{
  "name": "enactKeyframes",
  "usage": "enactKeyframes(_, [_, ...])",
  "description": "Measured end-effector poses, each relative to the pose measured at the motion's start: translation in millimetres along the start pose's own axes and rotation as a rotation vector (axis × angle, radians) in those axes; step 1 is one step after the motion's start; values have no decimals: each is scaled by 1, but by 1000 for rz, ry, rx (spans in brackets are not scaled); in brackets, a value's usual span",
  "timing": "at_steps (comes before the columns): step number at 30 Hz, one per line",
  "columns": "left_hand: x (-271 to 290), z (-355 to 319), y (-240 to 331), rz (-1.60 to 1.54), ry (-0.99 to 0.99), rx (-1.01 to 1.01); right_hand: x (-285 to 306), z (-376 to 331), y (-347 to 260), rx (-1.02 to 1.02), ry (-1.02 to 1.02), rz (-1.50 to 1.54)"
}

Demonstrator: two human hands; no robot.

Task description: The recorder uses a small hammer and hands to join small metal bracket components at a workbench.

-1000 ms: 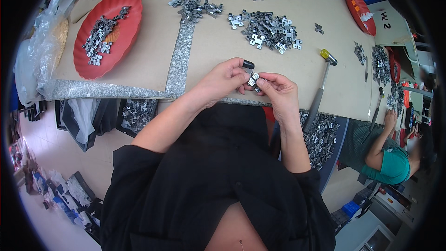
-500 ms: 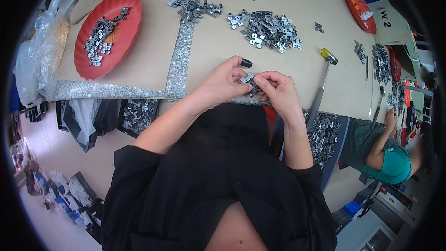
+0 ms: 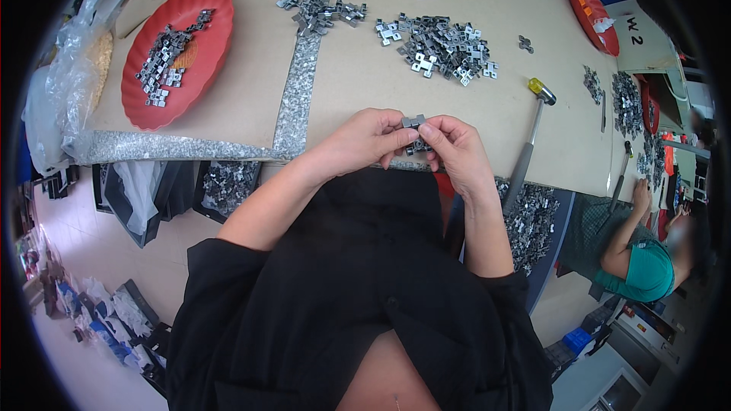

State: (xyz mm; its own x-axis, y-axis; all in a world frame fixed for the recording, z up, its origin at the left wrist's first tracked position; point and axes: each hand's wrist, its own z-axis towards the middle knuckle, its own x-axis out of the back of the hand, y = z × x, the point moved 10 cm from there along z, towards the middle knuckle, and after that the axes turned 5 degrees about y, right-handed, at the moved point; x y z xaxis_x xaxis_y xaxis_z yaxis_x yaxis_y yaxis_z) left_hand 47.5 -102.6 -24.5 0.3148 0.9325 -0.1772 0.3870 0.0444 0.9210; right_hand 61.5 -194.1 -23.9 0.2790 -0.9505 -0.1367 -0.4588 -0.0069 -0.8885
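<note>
Half a second ago, one finger of the left hand [image 3: 371, 139] stuck out with a black cap on it; now that finger has curled in behind the small metal piece [image 3: 413, 122] and the cap is out of sight. The piece has turned too, from a slant to nearly straight, so both hands seem to share a steadier hold on it. The left hand and the right hand [image 3: 459, 154] both pinch it, thumbs in front, fingers behind. It sits between them, over the near edge of the table [image 3: 487, 114]. Its wide end points away from the body, and its long way seems to run toward the body, though the thumbs hide its middle.
</note>
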Motion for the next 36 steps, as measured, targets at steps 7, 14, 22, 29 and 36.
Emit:
enactKeyframes(7, [1, 0, -3, 26, 13, -20, 2, 0, 4, 91, 82, 31])
enactKeyframes(14, [6, 0, -3, 106, 107, 39, 1, 1, 2, 101, 137, -19])
enactKeyframes(22, [17, -14, 24, 115, 511, -294, 17, 0, 0, 102, 378, 359])
enactKeyframes(29, [16, -19, 37, 360, 622, -396, 16, -7, 8, -14, 412, 393])
enactKeyframes(36, [25, -32, 65, 881, 767, -761, 93, -63, -68, 346, 939, -985])
